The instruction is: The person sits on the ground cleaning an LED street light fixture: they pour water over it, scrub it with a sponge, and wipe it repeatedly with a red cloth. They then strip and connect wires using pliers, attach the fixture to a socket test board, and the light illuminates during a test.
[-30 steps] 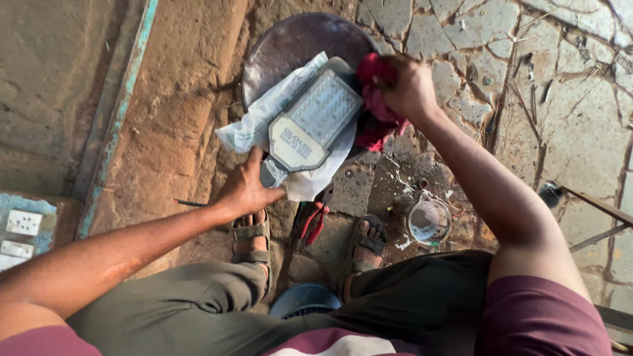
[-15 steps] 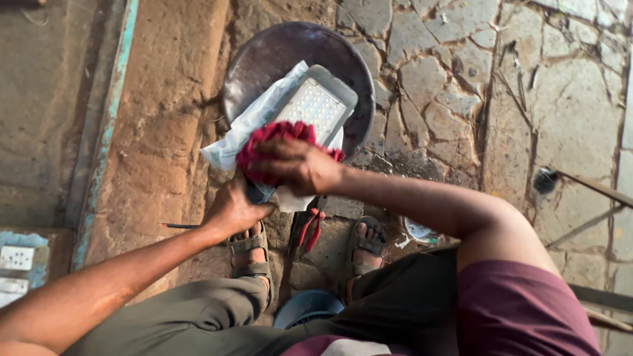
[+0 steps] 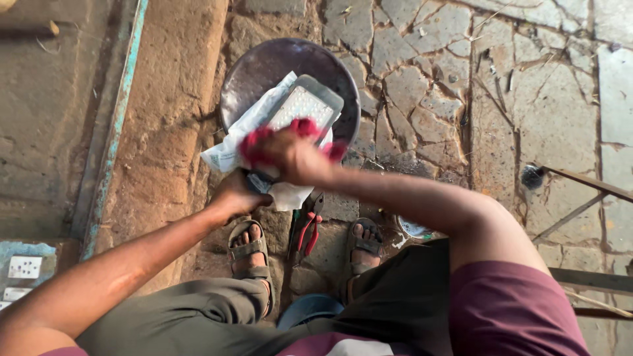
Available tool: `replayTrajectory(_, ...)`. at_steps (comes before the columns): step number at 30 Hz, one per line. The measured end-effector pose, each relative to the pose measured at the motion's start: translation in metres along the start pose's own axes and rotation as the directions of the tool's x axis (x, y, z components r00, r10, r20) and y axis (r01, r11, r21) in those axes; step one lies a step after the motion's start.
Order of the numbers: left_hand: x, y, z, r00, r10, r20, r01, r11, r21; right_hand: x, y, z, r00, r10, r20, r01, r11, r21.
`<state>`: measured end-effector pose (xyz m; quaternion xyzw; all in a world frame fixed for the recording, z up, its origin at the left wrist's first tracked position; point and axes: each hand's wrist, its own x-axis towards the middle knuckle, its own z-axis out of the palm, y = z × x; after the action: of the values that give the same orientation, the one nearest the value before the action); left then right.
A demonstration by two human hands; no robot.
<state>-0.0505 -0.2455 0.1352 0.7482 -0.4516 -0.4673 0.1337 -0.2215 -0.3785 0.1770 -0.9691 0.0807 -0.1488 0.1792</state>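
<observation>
A flat grey lamp panel with a white dotted face lies on white wrapping over a round dark metal pan. My right hand presses a red cloth onto the near half of the panel; it is motion-blurred. My left hand grips the panel's near end, against the wrapping's lower edge.
Red-handled pliers lie on the cracked stone floor between my sandalled feet. A small round container sits by my right foot. A brown ledge with a teal strip runs along the left; metal rods lie at right.
My right hand has swept the red cloth from the panel's far right corner down onto its near half. The left hand stays at the near end.
</observation>
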Motion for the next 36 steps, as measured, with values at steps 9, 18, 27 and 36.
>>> replayTrajectory(9,-0.043,0.037,-0.033,0.991,0.044,-0.130,-0.052,0.997,-0.056,-0.075,-0.067,-0.162,0.825,0.479,0.298,-0.534,0.834,0.137)
replayTrajectory(18,-0.181,0.114,-0.089,0.737,0.519,-0.433,-0.503,0.849,0.162,-0.143,-0.103,-0.256,0.496,0.456,-0.739,-0.210,0.889,0.408)
replayTrajectory(27,-0.222,0.161,-0.045,0.575,0.591,-0.566,-0.602,0.774,0.197,-0.067,-0.129,-0.258,0.609,-0.074,-0.790,-0.198,0.950,-0.242)
replayTrajectory(36,-0.210,0.170,-0.048,0.690,0.420,-0.590,-0.506,0.862,0.021,-0.040,-0.153,-0.218,0.806,-0.295,-0.513,0.042,0.894,-0.447)
